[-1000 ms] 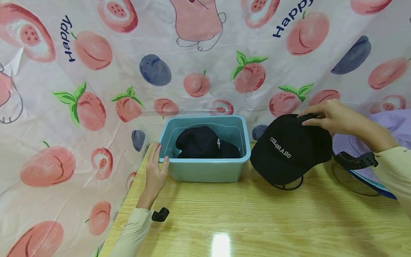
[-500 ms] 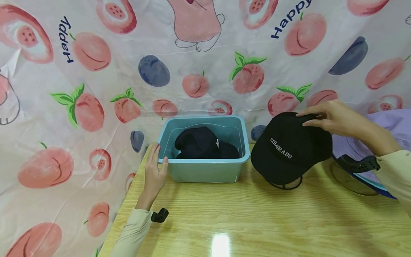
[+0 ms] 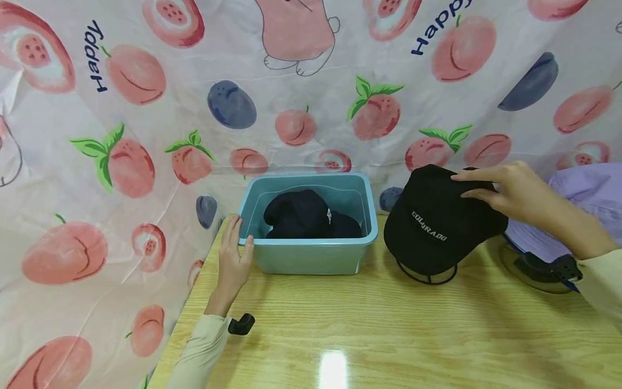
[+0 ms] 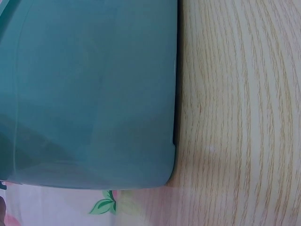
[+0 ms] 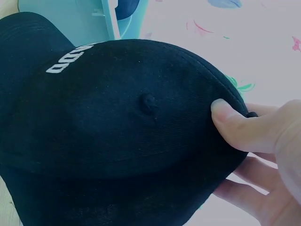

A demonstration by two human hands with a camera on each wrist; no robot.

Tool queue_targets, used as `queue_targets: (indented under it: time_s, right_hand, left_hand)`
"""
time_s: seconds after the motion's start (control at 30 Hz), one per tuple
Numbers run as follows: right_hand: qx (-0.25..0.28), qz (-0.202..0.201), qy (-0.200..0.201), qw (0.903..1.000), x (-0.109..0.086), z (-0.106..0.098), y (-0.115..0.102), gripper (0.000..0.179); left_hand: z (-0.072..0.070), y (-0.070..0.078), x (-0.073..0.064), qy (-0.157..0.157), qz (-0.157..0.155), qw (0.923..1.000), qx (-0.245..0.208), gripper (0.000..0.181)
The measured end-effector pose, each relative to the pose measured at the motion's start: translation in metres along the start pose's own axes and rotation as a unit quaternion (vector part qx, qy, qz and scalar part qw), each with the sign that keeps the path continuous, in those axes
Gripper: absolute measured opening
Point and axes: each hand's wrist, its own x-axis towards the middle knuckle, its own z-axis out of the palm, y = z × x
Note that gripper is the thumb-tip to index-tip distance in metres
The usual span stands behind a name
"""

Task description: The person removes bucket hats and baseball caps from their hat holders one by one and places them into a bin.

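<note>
My right hand (image 3: 515, 194) pinches the crown of a black baseball cap (image 3: 432, 210) lettered COLORADO. In the right wrist view, thumb and fingers grip the cloth of the black cap (image 5: 117, 113) near its top. Under the cap shows the wire base of a black stand (image 3: 430, 281). My left hand (image 3: 234, 259) lies with straight fingers against the left rim of a blue-green plastic bin (image 3: 311, 259). Inside that bin sits a dark cap (image 3: 298, 216) with a small white mark. The left wrist view shows mostly the bin's side (image 4: 94, 94).
A lilac bucket hat (image 3: 588, 194) stands at the right, partly behind my right forearm, with a round wire base (image 3: 534, 275) below it. A fruit-printed cloth (image 3: 311, 86) hangs behind the wooden table (image 3: 389, 335). The table's left edge runs beside my left arm.
My right hand has shifted slightly right, and the COLORADO cap has risen and moved right with it, showing more of the stand's base. The left hand stays at the bin.
</note>
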Motion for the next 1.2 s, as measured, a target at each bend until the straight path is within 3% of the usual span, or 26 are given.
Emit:
queue_targets:
  time_s: [0.2, 0.37, 0.7, 0.9, 1.2]
  right_hand:
    - [0.01, -0.004, 0.007, 0.9999, 0.002, 0.0, -0.001, 0.022]
    - [0.016, -0.019, 0.028, 0.9993, -0.004, 0.009, -0.009, 0.054]
    - [-0.008, -0.031, 0.05, 0.9982, -0.016, 0.017, -0.028, 0.052]
    - [-0.005, -0.036, 0.065, 0.9972, -0.013, 0.007, -0.028, 0.05]
    - [-0.006, -0.007, 0.049, 0.9987, -0.005, -0.022, -0.03, 0.045]
  left_hand:
    - [-0.001, -0.001, 0.001, 0.001, 0.004, 1.0, 0.001, 0.051]
    - [0.0, -0.001, 0.0, 0.0, 0.004, 1.0, 0.0, 0.051]
    - [-0.001, -0.001, 0.0, 0.0, 0.002, 1.0, 0.001, 0.051]
    - [-0.002, -0.001, -0.001, 0.003, 0.003, 1.0, 0.001, 0.051]
    - [-0.001, 0.0, 0.0, 0.002, 0.006, 1.0, 0.002, 0.051]
